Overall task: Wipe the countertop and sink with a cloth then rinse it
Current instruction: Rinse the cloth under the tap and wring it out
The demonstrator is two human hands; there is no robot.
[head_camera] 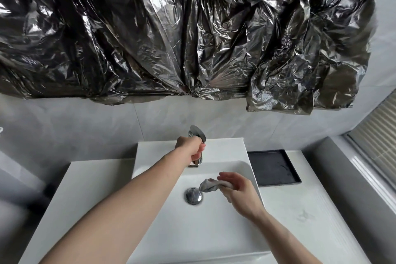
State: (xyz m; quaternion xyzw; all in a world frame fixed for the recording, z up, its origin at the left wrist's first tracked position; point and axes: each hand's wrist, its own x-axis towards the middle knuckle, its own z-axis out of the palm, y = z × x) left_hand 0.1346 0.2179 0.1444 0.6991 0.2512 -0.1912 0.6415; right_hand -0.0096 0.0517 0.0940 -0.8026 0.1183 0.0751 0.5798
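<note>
A white rectangular sink sits on a pale countertop. My left hand grips the chrome faucet at the back of the basin, fingers curled round its body under the lever. My right hand holds a crumpled grey cloth over the basin, just above and right of the chrome drain plug. No water stream is visible under the spout.
A black rectangular tray lies on the countertop right of the sink. Crinkled black plastic sheeting covers the wall above. A grey tiled wall runs behind, and a window ledge with blinds stands at the right.
</note>
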